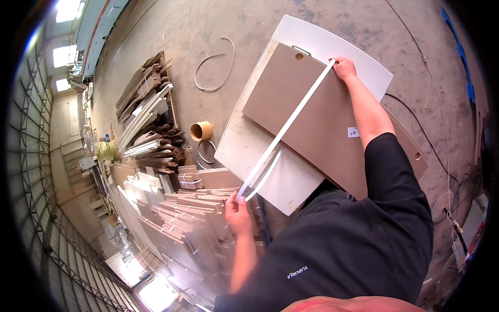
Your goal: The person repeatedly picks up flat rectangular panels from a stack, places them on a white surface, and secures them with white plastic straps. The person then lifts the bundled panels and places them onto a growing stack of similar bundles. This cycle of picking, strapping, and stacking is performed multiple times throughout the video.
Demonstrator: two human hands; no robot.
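Observation:
A long flat white strip stretches diagonally across a brown panel. My right hand pinches its far end near the panel's upper edge. At the near end, my left hand grips the strip between thumb and fingers, out past the panel's left side. A loose length of strip curves back from the left hand toward the panel. The panel has round holes near two corners and a small white label. Beneath it lie larger pale boards, stacked and turned at an angle.
Bundled boards stand close to my left arm. Farther left is a pile of long slats. A cardboard tube and a loose strip loop lie on the floor. A dark cable runs along the right.

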